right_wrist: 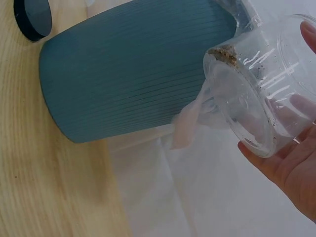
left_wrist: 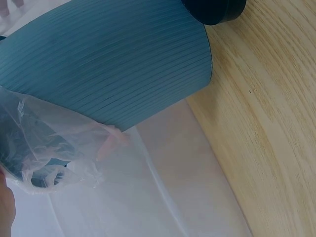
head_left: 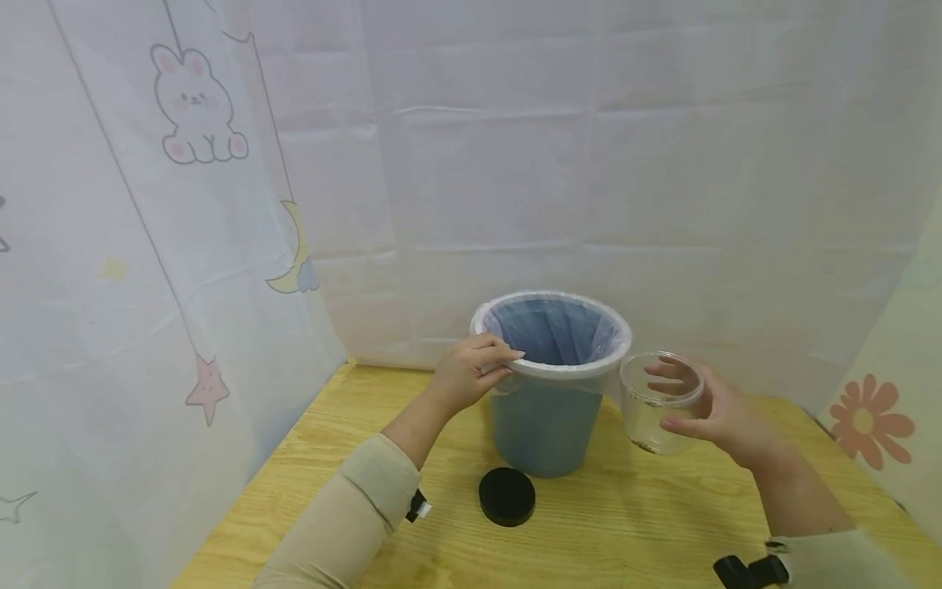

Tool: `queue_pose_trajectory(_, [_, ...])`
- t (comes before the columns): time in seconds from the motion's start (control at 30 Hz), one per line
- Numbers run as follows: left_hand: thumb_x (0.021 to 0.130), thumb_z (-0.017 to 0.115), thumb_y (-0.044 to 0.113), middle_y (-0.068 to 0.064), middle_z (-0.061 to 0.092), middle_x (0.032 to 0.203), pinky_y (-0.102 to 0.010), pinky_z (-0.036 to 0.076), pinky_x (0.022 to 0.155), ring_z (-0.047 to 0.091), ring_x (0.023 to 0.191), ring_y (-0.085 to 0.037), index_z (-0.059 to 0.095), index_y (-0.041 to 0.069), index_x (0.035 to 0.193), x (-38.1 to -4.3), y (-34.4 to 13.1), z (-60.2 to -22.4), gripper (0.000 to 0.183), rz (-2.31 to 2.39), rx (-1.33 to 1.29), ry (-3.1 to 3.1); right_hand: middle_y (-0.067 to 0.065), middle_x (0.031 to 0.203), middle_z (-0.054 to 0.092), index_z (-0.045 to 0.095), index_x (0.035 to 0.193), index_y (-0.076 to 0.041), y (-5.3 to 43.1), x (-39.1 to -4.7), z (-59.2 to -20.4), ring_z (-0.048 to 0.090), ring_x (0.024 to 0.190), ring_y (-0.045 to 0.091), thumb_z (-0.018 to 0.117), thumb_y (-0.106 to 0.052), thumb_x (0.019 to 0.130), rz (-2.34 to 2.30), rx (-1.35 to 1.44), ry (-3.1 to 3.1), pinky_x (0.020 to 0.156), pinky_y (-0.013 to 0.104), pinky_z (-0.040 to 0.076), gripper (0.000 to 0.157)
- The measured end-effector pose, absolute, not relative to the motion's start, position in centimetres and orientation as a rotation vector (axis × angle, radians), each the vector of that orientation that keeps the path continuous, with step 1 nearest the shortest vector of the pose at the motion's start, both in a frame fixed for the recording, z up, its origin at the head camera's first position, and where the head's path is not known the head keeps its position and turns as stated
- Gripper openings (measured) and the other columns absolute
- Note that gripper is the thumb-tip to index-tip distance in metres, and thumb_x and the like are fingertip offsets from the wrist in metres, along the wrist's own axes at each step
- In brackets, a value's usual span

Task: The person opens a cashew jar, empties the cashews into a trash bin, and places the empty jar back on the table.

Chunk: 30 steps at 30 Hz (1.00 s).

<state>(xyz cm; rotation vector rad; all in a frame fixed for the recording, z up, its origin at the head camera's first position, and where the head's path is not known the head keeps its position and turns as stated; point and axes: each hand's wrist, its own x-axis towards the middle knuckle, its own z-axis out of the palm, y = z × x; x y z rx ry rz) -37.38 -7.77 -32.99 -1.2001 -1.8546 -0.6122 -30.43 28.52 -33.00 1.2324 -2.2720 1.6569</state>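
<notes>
A blue-green trash bin (head_left: 546, 429) stands upright on the table, lined with a thin translucent bag (head_left: 614, 360) folded over its rim. My left hand (head_left: 474, 368) pinches the near left part of the rim, fingers on top and thumb below. Just right of the bin, my right hand (head_left: 728, 417) holds a clear plastic jar (head_left: 648, 424) by its side, above the table. Brown crumb-like bits (right_wrist: 224, 55) cling inside the jar near its bottom; its mouth has no lid on. In the left wrist view, only a sliver of the left hand (left_wrist: 6, 205) shows.
A round black lid (head_left: 507, 497) lies on the wooden table (head_left: 625, 532) in front of the bin. Pale printed curtains (head_left: 478, 180) hang behind the table and at both sides. Both sleeves carry small black wrist straps (head_left: 751, 571).
</notes>
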Motion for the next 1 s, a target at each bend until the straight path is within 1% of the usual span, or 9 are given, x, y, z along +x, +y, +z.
queue_pose_trajectory(0.1, [0.077,0.073,0.017,0.004,0.063,0.091,-0.016,0.041,0.060,0.052,0.070,-0.006,0.072,0.017,0.101,-37.4,-7.7,-33.0,0.024,-0.605,-1.197,-1.851,0.011,0.139,0.037,0.018,0.140,0.005,28.6,-30.3,-33.7,0.045,0.122,0.012,0.054,0.018,0.080,1.664,1.268,-2.268,0.085,0.025,0.047,0.071])
queue_pose_trajectory(0.13, [0.077,0.074,0.017,0.004,0.063,0.091,-0.016,0.041,0.060,0.053,0.070,-0.006,0.072,0.017,0.101,-37.4,-7.7,-33.0,0.024,-0.602,-1.198,-1.850,0.010,0.139,0.037,0.017,0.140,0.005,28.6,-30.3,-33.9,0.045,0.122,0.012,0.054,0.018,0.080,1.655,1.273,-2.273,0.085,0.025,0.046,0.071])
queue_pose_trajectory(0.23, [0.077,0.074,0.017,0.004,0.064,0.091,-0.016,0.041,0.060,0.053,0.071,-0.006,0.072,0.017,0.101,-37.5,-7.7,-33.1,0.024,-0.596,-1.199,-1.849,0.011,0.140,0.036,0.016,0.141,0.004,28.6,-30.2,-34.7,0.044,0.122,0.013,0.054,0.016,0.080,1.626,1.258,-2.307,0.083,0.027,0.047,0.072])
queue_pose_trajectory(0.4, [0.077,0.074,0.018,0.004,0.063,0.090,-0.015,0.041,0.059,0.052,0.069,-0.006,0.072,0.017,0.102,-37.5,-7.8,-33.1,0.025,-0.593,-1.197,-1.849,0.024,0.138,0.032,0.019,0.141,0.000,28.5,-30.1,-35.8,0.046,0.118,0.017,0.056,0.014,0.079,1.592,1.196,-2.368,0.081,0.031,0.049,0.074])
queue_pose_trajectory(0.47, [0.077,0.074,0.018,0.004,0.063,0.090,-0.015,0.041,0.059,0.052,0.068,-0.005,0.071,0.017,0.102,-37.5,-7.8,-33.0,0.025,-0.594,-1.196,-1.853,0.026,0.137,0.031,0.020,0.141,0.000,28.5,-30.1,-36.3,0.047,0.117,0.018,0.057,0.013,0.079,1.591,1.195,-2.375,0.081,0.032,0.049,0.074])
queue_pose_trajectory(0.63, [0.077,0.074,0.018,0.005,0.063,0.091,-0.015,0.040,0.059,0.051,0.068,-0.005,0.071,0.017,0.102,-37.5,-7.8,-33.0,0.025,-0.598,-1.196,-1.863,0.023,0.137,0.033,0.021,0.141,0.000,28.5,-30.2,-37.6,0.046,0.115,0.018,0.057,0.011,0.080,1.583,1.198,-2.400,0.078,0.033,0.049,0.072])
queue_pose_trajectory(0.73, [0.077,0.073,0.018,0.005,0.063,0.091,-0.015,0.040,0.059,0.051,0.068,-0.005,0.071,0.018,0.102,-37.5,-7.8,-33.0,0.026,-0.598,-1.194,-1.866,0.022,0.138,0.033,0.021,0.141,0.000,28.5,-30.3,-38.2,0.045,0.115,0.021,0.058,0.010,0.081,1.569,1.194,-2.421,0.079,0.032,0.048,0.072])
queue_pose_trajectory(1.0, [0.077,0.073,0.019,0.006,0.063,0.091,-0.015,0.041,0.060,0.052,0.069,-0.005,0.072,0.018,0.102,-37.5,-7.8,-33.0,0.025,-0.607,-1.199,-1.865,0.023,0.137,0.032,0.020,0.142,-0.001,28.3,-30.3,-39.8,0.044,0.114,0.025,0.058,0.009,0.080,1.602,1.210,-2.447,0.079,0.033,0.046,0.072])
